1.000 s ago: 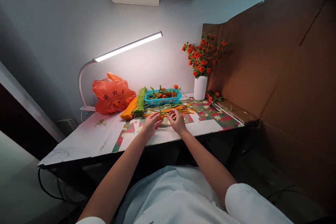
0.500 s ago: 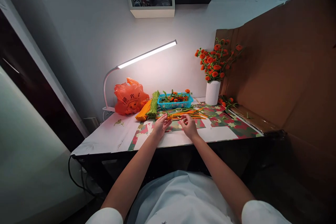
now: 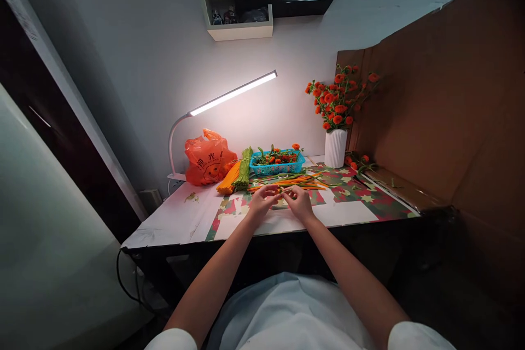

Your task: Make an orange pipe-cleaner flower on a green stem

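Over the near part of the table, my left hand (image 3: 263, 199) and my right hand (image 3: 298, 202) meet at the fingertips. Curled fingers of my left hand pinch a small orange flower piece, now mostly hidden by them. The thumb and finger of my right hand press together against it; what exactly they grip is too small to make out. Just beyond lie loose orange and green pipe cleaners (image 3: 305, 181) and a small pale ring (image 3: 283, 176). An orange pipe cleaner bundle (image 3: 228, 179) and a green pipe cleaner bundle (image 3: 245, 169) lie to the left.
Behind stands a blue basket (image 3: 276, 168) of orange-red flowers. A white vase (image 3: 335, 149) with similar flowers is at right, near a cardboard panel (image 3: 435, 98). An orange plastic bag (image 3: 210, 158) and a lit desk lamp (image 3: 233, 93) are at left.
My hands have come together; they were apart before, with the orange flower piece showing in my left fingers. The camera view has shifted slightly, showing more of the shelf.
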Action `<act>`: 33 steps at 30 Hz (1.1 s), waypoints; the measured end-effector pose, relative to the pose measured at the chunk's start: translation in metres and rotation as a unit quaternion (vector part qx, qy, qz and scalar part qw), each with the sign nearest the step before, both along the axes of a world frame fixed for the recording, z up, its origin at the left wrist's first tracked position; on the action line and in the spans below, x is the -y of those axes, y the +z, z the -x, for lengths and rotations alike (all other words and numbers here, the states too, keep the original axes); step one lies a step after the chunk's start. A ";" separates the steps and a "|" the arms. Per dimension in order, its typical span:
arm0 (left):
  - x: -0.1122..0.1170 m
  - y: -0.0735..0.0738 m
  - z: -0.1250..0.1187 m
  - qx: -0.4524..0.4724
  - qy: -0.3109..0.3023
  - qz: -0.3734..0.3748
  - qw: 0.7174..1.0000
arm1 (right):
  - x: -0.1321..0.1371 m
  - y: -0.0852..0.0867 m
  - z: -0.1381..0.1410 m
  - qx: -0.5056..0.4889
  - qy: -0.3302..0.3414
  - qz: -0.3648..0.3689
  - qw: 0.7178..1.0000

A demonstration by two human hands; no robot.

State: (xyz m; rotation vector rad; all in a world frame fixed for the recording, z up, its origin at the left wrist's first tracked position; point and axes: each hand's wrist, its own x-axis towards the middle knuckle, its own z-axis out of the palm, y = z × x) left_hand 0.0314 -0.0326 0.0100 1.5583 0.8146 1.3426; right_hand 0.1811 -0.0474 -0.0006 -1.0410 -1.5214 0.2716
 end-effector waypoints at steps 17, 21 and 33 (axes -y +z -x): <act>-0.005 -0.005 -0.002 0.009 -0.038 0.081 0.996 | -0.009 -0.009 0.002 0.031 0.018 -0.041 0.999; -0.006 -0.006 -0.001 0.027 -0.059 0.111 0.992 | -0.009 -0.008 0.002 0.036 0.020 -0.043 0.998; -0.003 -0.002 0.000 0.026 -0.048 0.094 0.994 | -0.006 -0.005 0.003 0.017 0.036 -0.028 0.999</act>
